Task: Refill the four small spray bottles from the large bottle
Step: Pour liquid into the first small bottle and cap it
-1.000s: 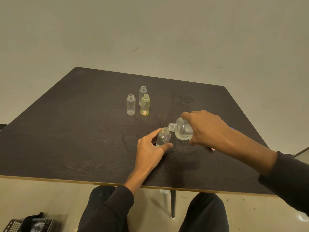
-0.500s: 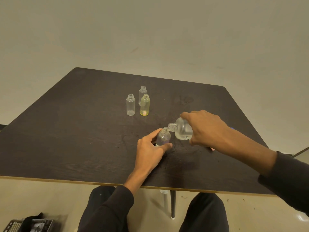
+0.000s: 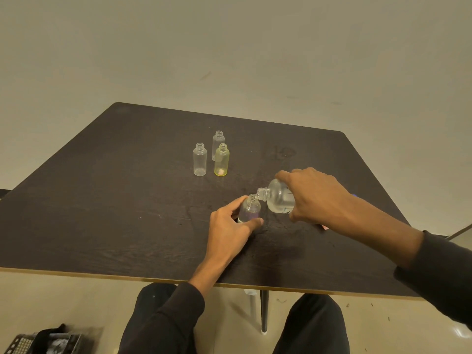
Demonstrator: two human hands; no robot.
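Near counter [image 3: 102,213] edge: left hand [image 3: 229,231] clamped around small bottle [image 3: 249,209], upright.
Right hand [image 3: 314,195]: gripping large bottle [image 3: 279,200], tipped, mouths touching.
Behind: three uncapped bottles [image 3: 200,159], well apart, unobstructed.
Floor, lower left: dark basket [image 3: 48,342].

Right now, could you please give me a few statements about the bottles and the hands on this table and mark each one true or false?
1. The right hand holds the large bottle tipped, its mouth at the neck of a small bottle. True.
2. The left hand lies flat on the table, away from any bottle. False: its thumb and fingers grip the small bottle being filled.
3. Three small bottles stand uncapped farther back on the table. True.
4. All three of those are clear. False: one is the yellow-tinted bottle; the clear bottle on the left and the clear bottle behind are colourless.
5. The large bottle still has its cap on. False: its neck is open.
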